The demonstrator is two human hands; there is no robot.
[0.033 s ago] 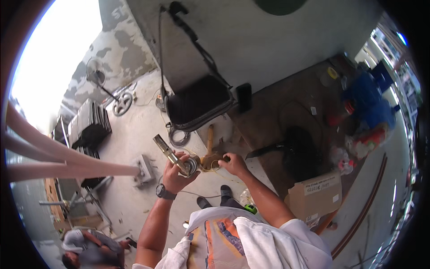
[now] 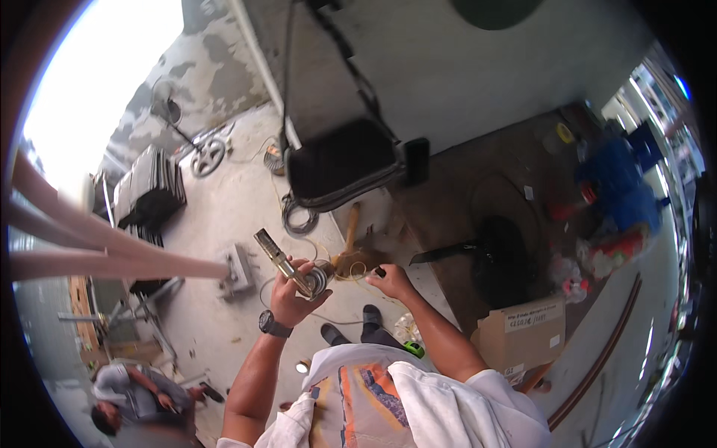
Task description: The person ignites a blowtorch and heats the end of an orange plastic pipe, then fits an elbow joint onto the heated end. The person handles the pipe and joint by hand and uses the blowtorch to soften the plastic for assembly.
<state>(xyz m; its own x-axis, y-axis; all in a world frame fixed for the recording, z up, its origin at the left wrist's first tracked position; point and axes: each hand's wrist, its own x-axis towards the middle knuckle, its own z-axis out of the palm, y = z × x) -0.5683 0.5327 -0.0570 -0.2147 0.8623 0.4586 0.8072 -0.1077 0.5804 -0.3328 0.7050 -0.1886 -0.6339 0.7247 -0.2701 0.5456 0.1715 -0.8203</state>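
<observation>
My left hand [image 2: 293, 295], with a dark watch on its wrist, is closed around a metal fitting [image 2: 273, 252] with a long slotted end and a round coil-like ring beside the fingers. The slotted end points up and to the left. Off to its right, my right hand [image 2: 396, 285] pinches a small dark piece [image 2: 381, 272] whose kind I cannot make out. A thin yellow cord [image 2: 359, 267] loops between the hands, close to the right fingertips. Below them on the floor lies a wooden-handled object [image 2: 352, 228], its lower part partly hidden.
A black framed seat-like object [image 2: 343, 160] stands ahead. A dark table [image 2: 441, 187] on the right carries a black bag [image 2: 500, 261] and a cardboard box [image 2: 523, 332]. A pink post [image 2: 164, 267] rises at left; another person [image 2: 142, 392] sits lower left. Coiled cable [image 2: 299, 216] lies ahead.
The view has shifted slightly, so the black framed object appears farther right. My right hand sits a little farther right and lower. My left hand still holds the metal fitting.
</observation>
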